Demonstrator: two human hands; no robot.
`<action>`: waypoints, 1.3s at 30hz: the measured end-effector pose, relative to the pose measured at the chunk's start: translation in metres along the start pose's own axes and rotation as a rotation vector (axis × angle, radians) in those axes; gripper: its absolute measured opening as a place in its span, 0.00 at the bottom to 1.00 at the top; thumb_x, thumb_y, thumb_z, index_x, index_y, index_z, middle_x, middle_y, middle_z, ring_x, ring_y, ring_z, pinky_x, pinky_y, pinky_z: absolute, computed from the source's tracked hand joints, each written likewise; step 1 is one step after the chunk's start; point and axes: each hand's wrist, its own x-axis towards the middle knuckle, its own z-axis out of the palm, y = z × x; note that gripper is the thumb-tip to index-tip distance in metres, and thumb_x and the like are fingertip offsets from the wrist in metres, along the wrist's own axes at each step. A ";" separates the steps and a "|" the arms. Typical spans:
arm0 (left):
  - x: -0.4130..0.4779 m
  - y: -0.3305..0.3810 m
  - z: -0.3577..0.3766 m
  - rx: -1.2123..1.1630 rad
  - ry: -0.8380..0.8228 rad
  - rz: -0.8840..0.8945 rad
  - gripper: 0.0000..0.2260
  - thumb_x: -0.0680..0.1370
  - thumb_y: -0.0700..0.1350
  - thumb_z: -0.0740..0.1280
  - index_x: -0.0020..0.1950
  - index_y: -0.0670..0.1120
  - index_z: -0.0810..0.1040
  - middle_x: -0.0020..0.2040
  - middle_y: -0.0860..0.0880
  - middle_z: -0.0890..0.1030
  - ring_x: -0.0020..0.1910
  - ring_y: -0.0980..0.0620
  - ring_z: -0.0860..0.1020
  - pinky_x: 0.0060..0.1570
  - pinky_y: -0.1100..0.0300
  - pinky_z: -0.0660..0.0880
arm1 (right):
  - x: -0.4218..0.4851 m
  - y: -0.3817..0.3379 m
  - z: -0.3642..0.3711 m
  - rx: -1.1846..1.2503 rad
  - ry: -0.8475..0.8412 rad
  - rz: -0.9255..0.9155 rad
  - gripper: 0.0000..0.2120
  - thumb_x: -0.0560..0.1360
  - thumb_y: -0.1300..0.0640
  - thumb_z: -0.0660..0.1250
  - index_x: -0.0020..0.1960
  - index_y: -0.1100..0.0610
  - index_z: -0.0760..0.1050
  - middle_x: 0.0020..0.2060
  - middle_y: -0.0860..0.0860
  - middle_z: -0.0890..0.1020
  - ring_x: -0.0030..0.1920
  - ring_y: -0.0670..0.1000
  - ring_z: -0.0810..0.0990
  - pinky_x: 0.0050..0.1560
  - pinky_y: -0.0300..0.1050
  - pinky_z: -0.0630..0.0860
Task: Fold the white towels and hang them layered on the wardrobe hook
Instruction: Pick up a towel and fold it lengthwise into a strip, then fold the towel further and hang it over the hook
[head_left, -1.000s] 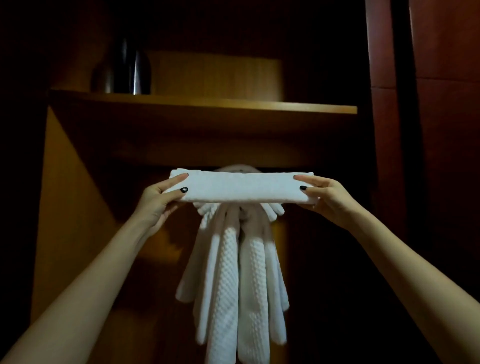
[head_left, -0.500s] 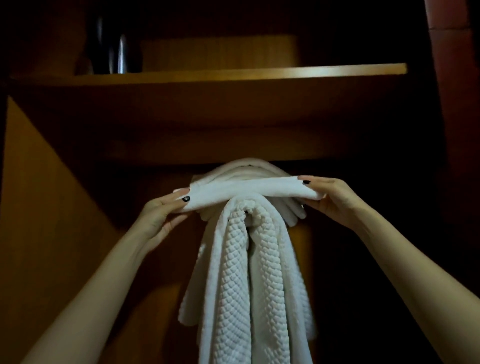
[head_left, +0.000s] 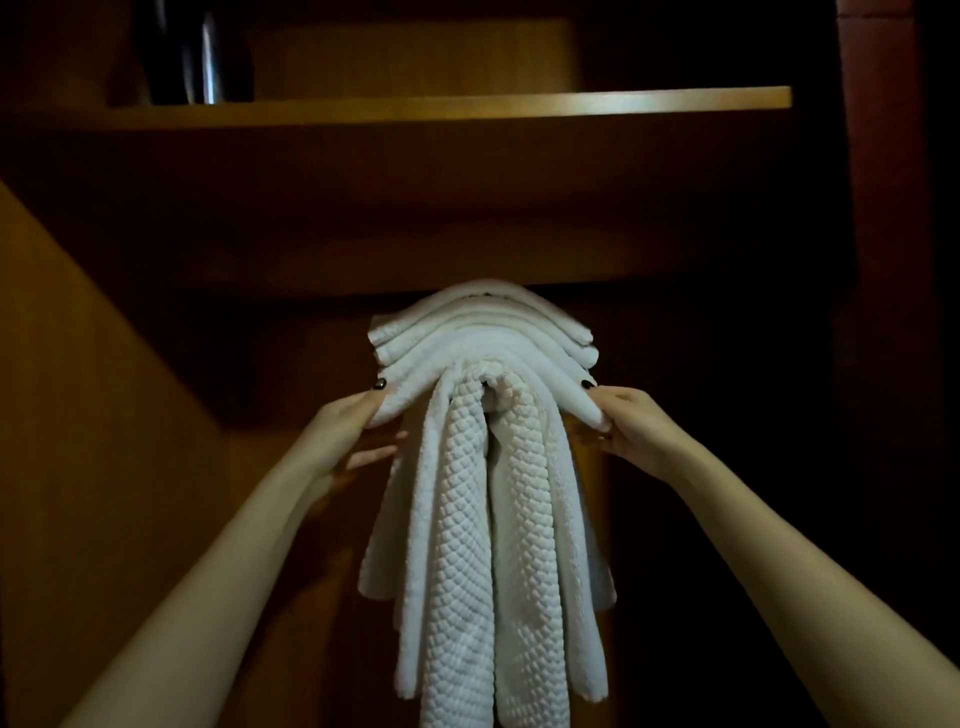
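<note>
Since half a second ago the towel (head_left: 545, 371) has been coming down over the pile, its ends now bending lower on both sides so that it is arching instead of lying nearly flat, and the hands have been dropping with it. From the head view, the towel is draping as the front and lowest layer of a stack (head_left: 483, 312) of folded white towels, all curving over the same spot just under the shelf (head_left: 467, 106); the hook itself is hidden beneath them. The left hand (head_left: 358, 431) is pinching the towel's left end, its dark-nailed thumb pressing on the front face and its fingers curling in below. The right hand (head_left: 628, 426) is gripping the right end in the same way, thumb on the front and fingers tucking underneath. Both forearms are reaching up and inward from the bottom corners. Below the arch, a long towel (head_left: 467, 519) with a waffle weave is hanging straight down in several folds between the two hands, its upper loop touching the underside of the towel and its lower edge running out of the bottom of the picture. Up on the shelf, far to the left, a dark shiny vessel (head_left: 197, 52) is standing in shadow. A lit wooden side panel (head_left: 104, 415) is slanting down the left, and a reddish-brown panel (head_left: 878, 208) is rising along the right edge.
</note>
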 end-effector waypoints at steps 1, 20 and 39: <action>0.000 -0.005 -0.002 0.182 0.056 0.090 0.14 0.82 0.49 0.63 0.63 0.44 0.80 0.64 0.43 0.78 0.61 0.47 0.78 0.59 0.53 0.76 | -0.006 0.002 0.004 -0.152 0.030 -0.048 0.12 0.81 0.59 0.62 0.47 0.67 0.80 0.38 0.56 0.77 0.34 0.50 0.75 0.34 0.40 0.72; -0.055 -0.016 0.051 0.663 0.102 0.788 0.22 0.80 0.46 0.63 0.73 0.40 0.68 0.74 0.43 0.68 0.75 0.48 0.62 0.72 0.60 0.56 | -0.081 -0.018 0.044 -0.583 0.014 -0.258 0.26 0.82 0.50 0.61 0.77 0.58 0.62 0.75 0.53 0.67 0.73 0.47 0.68 0.71 0.40 0.66; -0.429 -0.226 0.298 0.670 -0.981 0.486 0.27 0.81 0.51 0.62 0.79 0.48 0.60 0.79 0.49 0.58 0.79 0.50 0.50 0.76 0.51 0.49 | -0.591 0.130 -0.123 -1.106 0.389 0.875 0.25 0.80 0.57 0.63 0.76 0.58 0.64 0.73 0.58 0.67 0.72 0.58 0.67 0.72 0.50 0.65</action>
